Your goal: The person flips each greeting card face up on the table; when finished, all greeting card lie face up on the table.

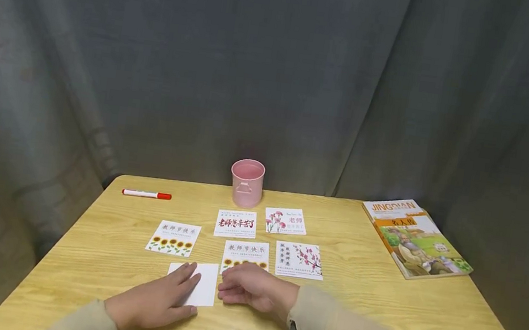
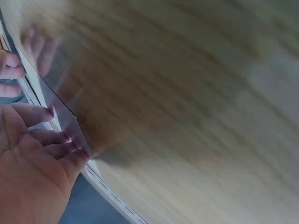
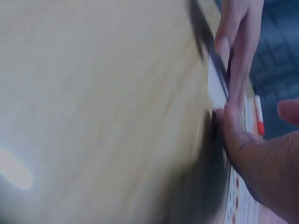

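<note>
1. Grip, left hand (image 1: 153, 300): fingers straight and flat on the blank white card (image 1: 202, 284), pressing its left half to the table (image 1: 92, 254). Nothing curled round it, so a released grip that pins rather than grasps. In the left wrist view the fingertips (image 2: 70, 148) sit at the card's edge.
2. Grip, right hand (image 1: 248, 288): fingers bent, tips at the card's right edge. The right wrist view is blurred but shows a thumb and finger on a thin card edge. Reads as a light pinch on that edge; how firm, cannot tell.
3. Card location: lower centre of the head frame, flat on the table, between the two hands. Long axis runs roughly left-right.
4. Key relation: the card lies right of the left palm and left of the right hand's knuckles. Both hands touch it; the left covers more of it.
5. Pose: both forearms come in from the bottom edge, sleeves visible, angled inward toward the card.
6. Left to right across the rest: red-capped marker (image 1: 146, 194) in the upper left of the table, sunflower card (image 1: 173, 238), pink cup (image 1: 246, 182) at the back centre, four printed cards (image 1: 235, 223) in front of it, books (image 1: 415, 238) at the right.
</note>
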Demonstrator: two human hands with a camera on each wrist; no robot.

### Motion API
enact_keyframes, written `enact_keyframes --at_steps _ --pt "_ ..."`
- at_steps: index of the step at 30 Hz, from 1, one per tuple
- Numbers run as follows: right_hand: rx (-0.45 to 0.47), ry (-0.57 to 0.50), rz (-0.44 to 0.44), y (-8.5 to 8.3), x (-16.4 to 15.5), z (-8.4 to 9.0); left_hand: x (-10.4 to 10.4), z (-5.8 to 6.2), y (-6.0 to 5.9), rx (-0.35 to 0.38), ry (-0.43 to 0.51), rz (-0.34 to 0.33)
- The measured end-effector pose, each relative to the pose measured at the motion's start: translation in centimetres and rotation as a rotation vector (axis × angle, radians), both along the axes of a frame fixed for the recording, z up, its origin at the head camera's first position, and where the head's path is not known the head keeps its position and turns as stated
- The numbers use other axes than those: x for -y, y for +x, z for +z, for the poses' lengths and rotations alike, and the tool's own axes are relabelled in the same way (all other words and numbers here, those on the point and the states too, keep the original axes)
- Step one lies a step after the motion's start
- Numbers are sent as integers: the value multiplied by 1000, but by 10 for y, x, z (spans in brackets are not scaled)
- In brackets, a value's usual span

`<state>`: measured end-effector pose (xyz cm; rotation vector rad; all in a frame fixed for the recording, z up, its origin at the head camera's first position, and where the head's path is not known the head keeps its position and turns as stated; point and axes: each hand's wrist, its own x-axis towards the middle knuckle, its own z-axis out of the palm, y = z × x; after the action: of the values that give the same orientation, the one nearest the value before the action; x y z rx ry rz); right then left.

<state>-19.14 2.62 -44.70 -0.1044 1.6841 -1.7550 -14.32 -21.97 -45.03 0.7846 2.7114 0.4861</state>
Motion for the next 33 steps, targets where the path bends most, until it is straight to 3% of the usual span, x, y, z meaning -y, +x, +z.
enact_keyframes --at_steps 8,17,20,25,29,33 --pt "36 -49 -40 7 8 -1 -1 3 -4 60 47 57" --pt "91 -235 -137 10 17 -14 -1 4 -13 65 86 48" --pt "78 -213 -179 14 19 -19 -8 6 -11 24 89 40" --pt "4 -136 -163 17 9 -13 -30 19 -1 -134 115 48" --pt "-90 -69 -168 0 -6 2 -37 31 -14 -221 166 143" --pt "-158 -5 -186 -20 -23 12 -38 34 -38 -206 302 327"
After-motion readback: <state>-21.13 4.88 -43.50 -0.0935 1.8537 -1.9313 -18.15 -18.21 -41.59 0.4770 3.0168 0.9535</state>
